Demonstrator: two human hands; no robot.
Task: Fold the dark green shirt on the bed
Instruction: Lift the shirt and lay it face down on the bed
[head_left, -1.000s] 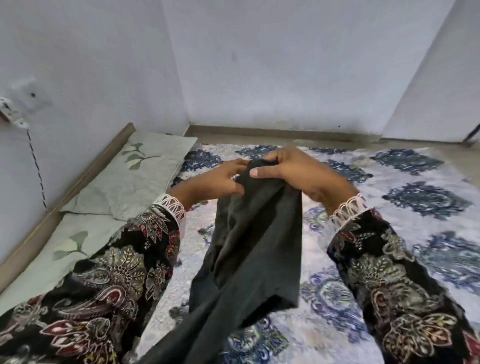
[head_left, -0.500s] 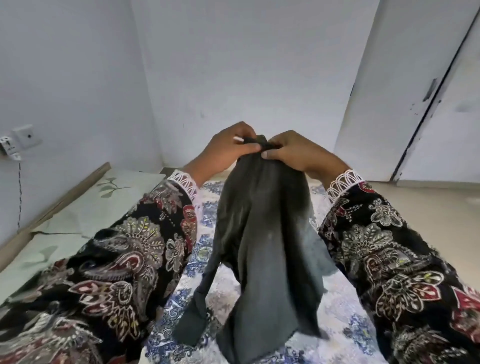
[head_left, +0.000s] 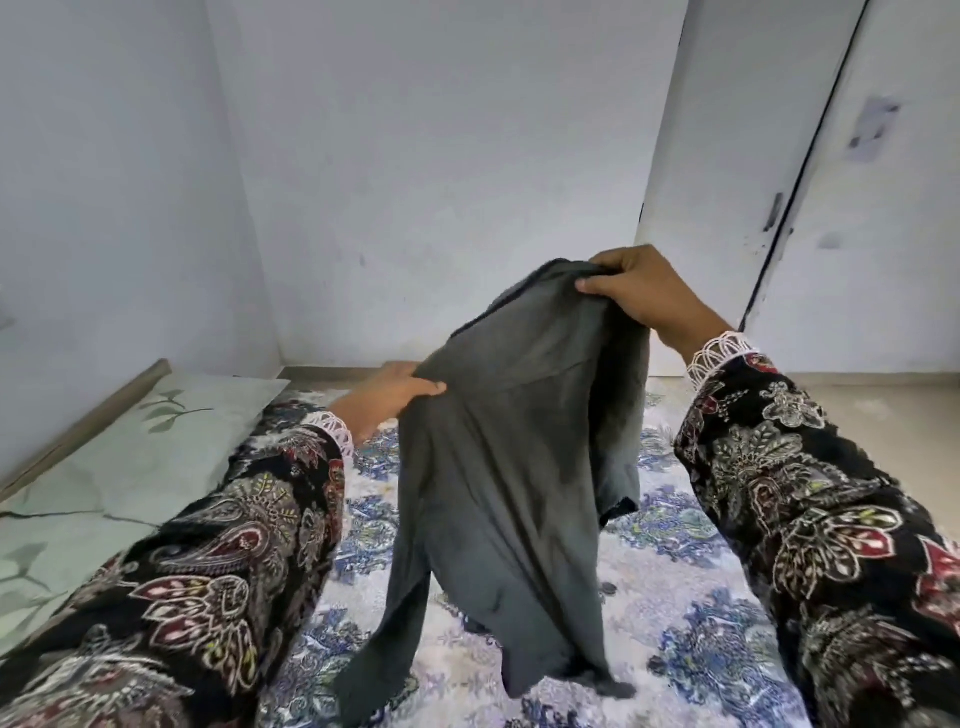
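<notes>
The bed (head_left: 675, 587), under a blue-and-white floral cover, fills the lower part of the view. Two pale green pillows (head_left: 130, 457) lie along its left edge by the wall. The shirt (head_left: 509, 467), dark green, hangs unfolded above the bed; its lower end trails onto the cover. The right hand (head_left: 639, 291) grips the top edge high up. The left hand (head_left: 389, 395) pinches the same edge lower down. No label or writing can be read anywhere.
</notes>
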